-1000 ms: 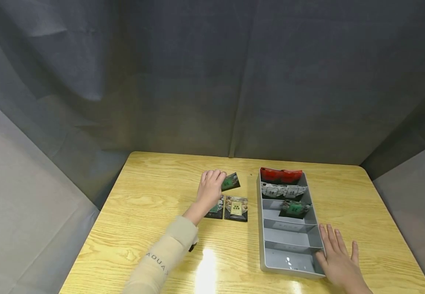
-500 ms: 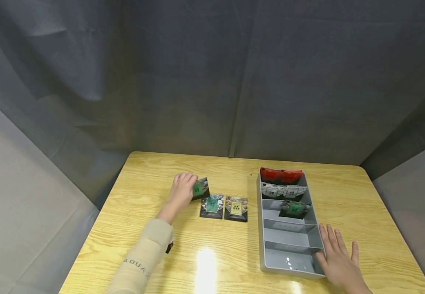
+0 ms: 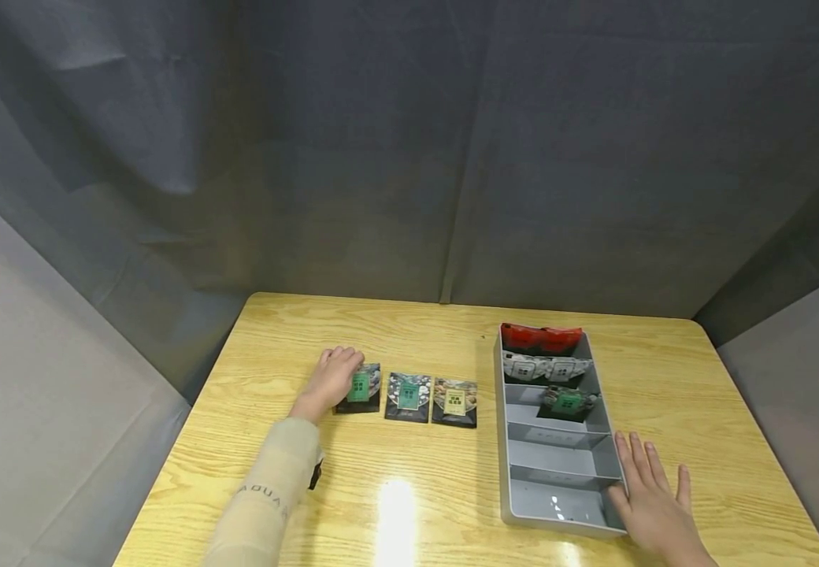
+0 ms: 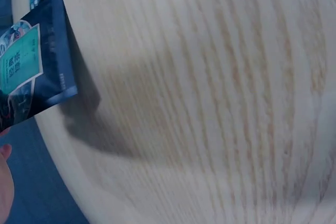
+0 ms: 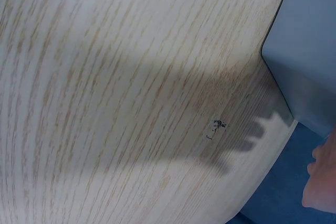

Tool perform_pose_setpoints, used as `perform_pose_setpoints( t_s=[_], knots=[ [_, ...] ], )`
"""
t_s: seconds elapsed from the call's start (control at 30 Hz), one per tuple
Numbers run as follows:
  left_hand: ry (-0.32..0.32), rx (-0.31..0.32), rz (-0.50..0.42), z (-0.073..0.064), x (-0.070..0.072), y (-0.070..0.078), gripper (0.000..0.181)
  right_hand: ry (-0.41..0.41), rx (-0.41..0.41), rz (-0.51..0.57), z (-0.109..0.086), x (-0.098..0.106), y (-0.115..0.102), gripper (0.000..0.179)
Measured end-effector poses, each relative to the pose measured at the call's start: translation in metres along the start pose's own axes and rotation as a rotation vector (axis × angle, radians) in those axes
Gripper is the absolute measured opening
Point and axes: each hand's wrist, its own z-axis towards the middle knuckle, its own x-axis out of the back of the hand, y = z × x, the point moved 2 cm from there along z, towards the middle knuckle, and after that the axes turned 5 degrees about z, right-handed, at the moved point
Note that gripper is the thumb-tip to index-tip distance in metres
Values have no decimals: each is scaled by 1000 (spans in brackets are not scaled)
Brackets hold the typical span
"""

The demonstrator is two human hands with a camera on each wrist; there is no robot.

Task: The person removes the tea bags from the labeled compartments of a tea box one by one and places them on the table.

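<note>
My left hand (image 3: 333,379) pinches a dark sachet with a green label (image 3: 360,387) by its upper left part, low over the table at the left end of a row. In the left wrist view that sachet (image 4: 44,69) slants and casts a shadow, while a bit of the hand (image 4: 5,184) shows at the left edge. Beside it lie a teal-labelled sachet (image 3: 408,396) and a yellow-labelled sachet (image 3: 455,402), both flat. My right hand (image 3: 654,508) rests with fingers spread along the right side of the grey divided box (image 3: 505,472), its thumb at the wall.
Within the box, red sachets (image 3: 540,339) stand in the far slot, white-patterned sachets (image 3: 547,368) in the one before it, and a green-labelled sachet (image 3: 568,402) leans in the third. A dark curtain (image 3: 353,157) hangs behind the wooden table (image 3: 409,453).
My left hand has carried the green-labelled sachet leftward and down, from above the row to its left end, uncovering the teal-labelled sachet. The right hand and box have stayed still.
</note>
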Motion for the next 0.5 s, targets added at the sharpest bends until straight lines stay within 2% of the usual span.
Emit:
perform_pose_setpoints(
  t_s=[0.17, 0.5],
  knots=[
    [15, 3, 50, 4, -10, 1, 20, 12, 6, -3, -1, 0, -1, 67],
    [-15, 64, 125, 9, -30, 7, 21, 27, 11, -7, -2, 0, -1, 68]
  ],
)
